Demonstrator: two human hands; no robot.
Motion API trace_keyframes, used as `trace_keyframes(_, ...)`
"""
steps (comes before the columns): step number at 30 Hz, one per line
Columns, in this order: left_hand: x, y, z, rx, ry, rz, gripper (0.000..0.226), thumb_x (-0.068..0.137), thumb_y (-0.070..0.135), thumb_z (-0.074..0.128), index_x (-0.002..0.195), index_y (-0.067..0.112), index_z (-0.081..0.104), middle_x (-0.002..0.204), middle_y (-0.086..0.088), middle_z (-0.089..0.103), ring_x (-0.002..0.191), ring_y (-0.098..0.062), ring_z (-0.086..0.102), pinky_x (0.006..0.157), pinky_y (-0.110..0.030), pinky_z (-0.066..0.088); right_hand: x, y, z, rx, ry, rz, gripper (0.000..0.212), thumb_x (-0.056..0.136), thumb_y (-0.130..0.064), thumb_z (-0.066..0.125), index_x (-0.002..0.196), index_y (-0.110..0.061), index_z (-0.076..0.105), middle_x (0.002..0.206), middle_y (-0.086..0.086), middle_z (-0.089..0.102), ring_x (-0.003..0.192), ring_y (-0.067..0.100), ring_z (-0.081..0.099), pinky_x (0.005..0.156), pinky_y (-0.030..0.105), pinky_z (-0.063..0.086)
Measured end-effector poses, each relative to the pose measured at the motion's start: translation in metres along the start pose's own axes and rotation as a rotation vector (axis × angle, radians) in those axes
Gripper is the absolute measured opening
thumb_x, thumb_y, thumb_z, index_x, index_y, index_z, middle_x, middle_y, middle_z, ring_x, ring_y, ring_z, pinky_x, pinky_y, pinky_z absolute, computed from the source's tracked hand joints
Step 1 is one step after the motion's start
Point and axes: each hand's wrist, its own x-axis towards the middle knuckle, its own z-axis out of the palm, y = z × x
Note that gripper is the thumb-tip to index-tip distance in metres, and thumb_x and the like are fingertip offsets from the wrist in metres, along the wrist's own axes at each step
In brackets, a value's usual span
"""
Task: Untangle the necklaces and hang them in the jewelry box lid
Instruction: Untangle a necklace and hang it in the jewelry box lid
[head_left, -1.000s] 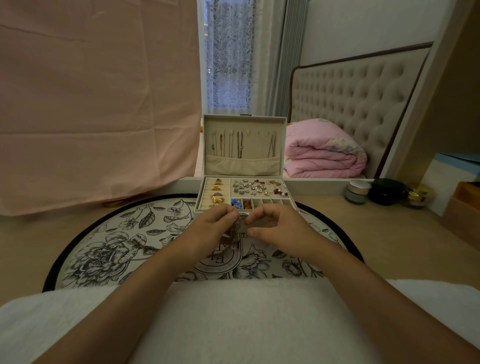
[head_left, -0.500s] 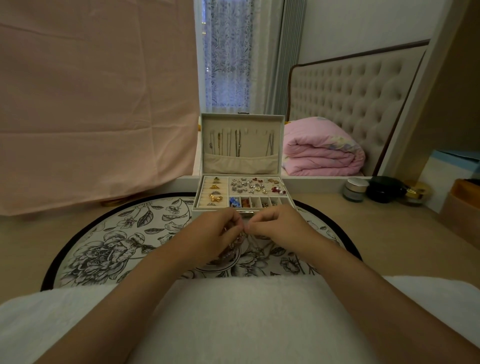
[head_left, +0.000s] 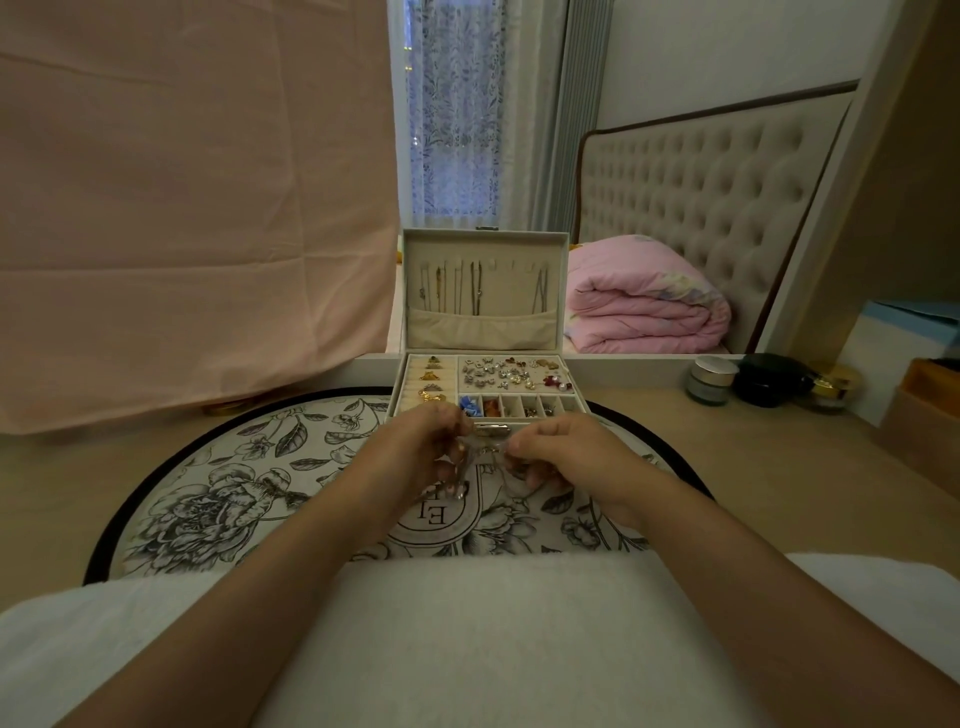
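Observation:
A cream jewelry box (head_left: 400, 387) stands open on a round floral mat (head_left: 223, 483), its tray full of rings and earrings. Its upright lid (head_left: 483, 244) holds several thin necklaces (head_left: 475, 291) hanging from hooks above a fabric pocket. Just in front of the box, my left hand (head_left: 415, 452) and my right hand (head_left: 561, 457) pinch the two ends of a thin tangled necklace (head_left: 485, 451) stretched between them above the mat. The chain is blurred and partly hidden by my fingers.
A white towel (head_left: 493, 623) lies across my lap below the mat. Three small cosmetic jars (head_left: 711, 379) stand on the table at right, beside a brown box (head_left: 919, 410). A pink cloth (head_left: 182, 208) hangs at left; a mirror behind shows a bed.
My hands have drawn apart, the right moving right and the left slightly left, stretching the necklace between them. They also sit a little lower over the mat.

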Motion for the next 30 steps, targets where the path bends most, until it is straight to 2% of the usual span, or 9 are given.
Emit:
trace_keyframes(2,0.000,0.002,-0.005,-0.092,-0.075,-0.021,0.018,0.099,0.016,0.036,0.083,0.015,0.044,0.070,0.000,0.048,0.058,-0.014,0.039,0.055,-0.026,0.035,0.003,0.001,0.001,0.023,0.021,0.020,0.010,0.093,-0.020,0.068,0.091,-0.017,0.077,0.092,0.001,0.077,0.065,0.010,0.061,0.059,0.024,0.042)
trace_keyframes(5,0.000,0.003,-0.013,0.005,-0.099,-0.102,0.010,0.098,0.019,0.043,0.088,0.015,0.045,0.063,0.004,0.039,0.053,-0.011,0.029,0.052,-0.026,0.023,0.005,0.002,-0.001,0.046,0.025,0.026,0.012,0.094,-0.020,0.065,0.092,-0.014,0.074,0.086,-0.002,0.071,0.064,0.009,0.059,0.057,0.024,0.040)
trace_keyframes(9,0.001,0.002,-0.014,0.697,0.019,-0.022,0.013,0.092,0.020,0.068,0.086,0.009,0.066,0.055,0.011,0.052,0.049,-0.005,0.043,0.047,-0.014,0.037,0.006,0.002,-0.001,0.183,-0.035,0.043,0.015,0.097,-0.018,0.057,0.093,-0.006,0.066,0.083,0.003,0.065,0.060,0.014,0.055,0.053,0.026,0.037)
trace_keyframes(11,0.001,0.000,-0.015,0.788,0.021,0.045,0.005,0.090,0.020,0.071,0.085,0.018,0.071,0.058,0.013,0.058,0.053,-0.002,0.048,0.051,-0.011,0.041,0.006,0.003,0.000,0.236,-0.080,0.053,0.014,0.096,-0.019,0.055,0.095,-0.006,0.061,0.082,0.006,0.063,0.058,0.015,0.053,0.052,0.028,0.035)
trace_keyframes(15,0.004,0.001,-0.020,0.512,-0.016,0.033,0.015,0.092,0.013,0.062,0.077,0.017,0.061,0.062,0.008,0.053,0.059,-0.008,0.049,0.069,-0.024,0.044,0.003,0.002,-0.002,0.354,-0.223,0.068,0.013,0.082,-0.026,0.043,0.082,-0.014,0.047,0.072,0.002,0.052,0.057,0.016,0.046,0.053,0.030,0.032)
trace_keyframes(19,0.006,0.002,-0.022,0.055,-0.046,0.066,0.011,0.076,0.022,0.057,0.075,0.015,0.049,0.058,0.002,0.042,0.078,-0.023,0.053,0.094,-0.037,0.040,0.003,0.006,-0.006,0.279,-0.223,0.075,0.032,0.097,-0.025,0.037,0.068,-0.019,0.046,0.066,0.000,0.048,0.058,0.015,0.043,0.060,0.033,0.033)
trace_keyframes(23,0.001,0.008,-0.024,-0.378,-0.159,0.077,0.007,0.082,0.012,0.054,0.076,0.011,0.050,0.046,0.007,0.027,0.053,-0.015,0.028,0.074,-0.031,0.038,0.005,0.010,-0.007,0.119,-0.137,0.083,0.026,0.101,-0.030,0.051,0.080,-0.015,0.054,0.067,0.000,0.055,0.056,0.014,0.048,0.057,0.030,0.037)
trace_keyframes(28,-0.004,0.019,-0.018,-0.197,-0.155,0.030,0.025,0.096,0.014,0.046,0.103,0.006,0.069,0.047,0.008,0.022,0.041,-0.009,0.024,0.060,-0.028,0.045,0.006,0.013,-0.006,-0.108,-0.013,0.082,0.032,0.097,-0.042,0.058,0.077,-0.017,0.062,0.059,-0.002,0.060,0.050,0.013,0.049,0.049,0.025,0.037)
trace_keyframes(30,-0.006,0.023,-0.016,-0.232,-0.176,0.031,0.024,0.097,0.013,0.042,0.093,0.007,0.065,0.051,0.005,0.026,0.045,-0.010,0.028,0.050,-0.025,0.044,0.004,0.014,-0.004,-0.185,0.013,0.048,0.032,0.097,-0.038,0.060,0.073,-0.017,0.061,0.057,-0.001,0.060,0.049,0.012,0.050,0.049,0.024,0.040)
